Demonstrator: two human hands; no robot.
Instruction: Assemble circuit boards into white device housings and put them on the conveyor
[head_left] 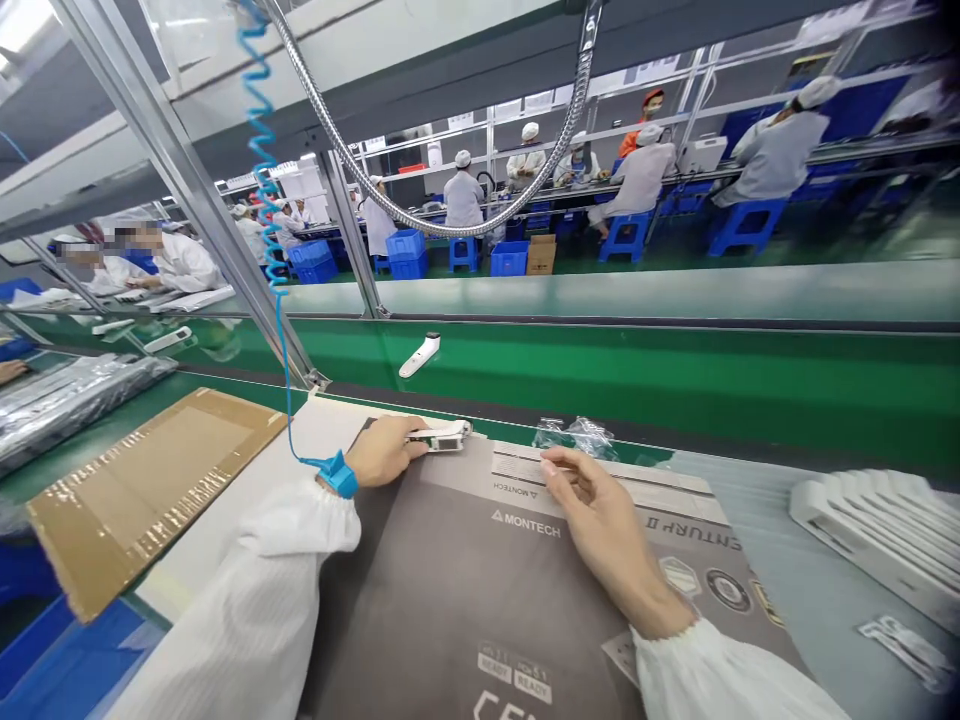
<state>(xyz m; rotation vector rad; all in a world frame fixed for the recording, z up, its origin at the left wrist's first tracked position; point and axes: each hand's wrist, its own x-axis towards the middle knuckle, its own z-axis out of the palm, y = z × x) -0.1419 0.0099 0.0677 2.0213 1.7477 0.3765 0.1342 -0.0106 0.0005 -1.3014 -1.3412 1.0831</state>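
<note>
My left hand (384,451), with a blue strap round its wrist, grips one end of a white plastic housing part (448,437) above the far edge of a grey printed cardboard sheet (442,580). The part's side facing me shows a dark rectangular opening. My right hand (600,510) hovers over the sheet's printed right half, fingers curled with thumb and forefinger close together. Whether anything small sits between those fingertips I cannot make out. Just beyond that hand lie small clear plastic bags (589,436).
A white handheld device (420,355) rests on the green conveyor belt (675,375). White housings (885,530) stand in a row at right, near small white parts (907,650). Brown cardboard (165,490) lies at left. A coiled blue cord (262,170) hangs ahead; several people work beyond.
</note>
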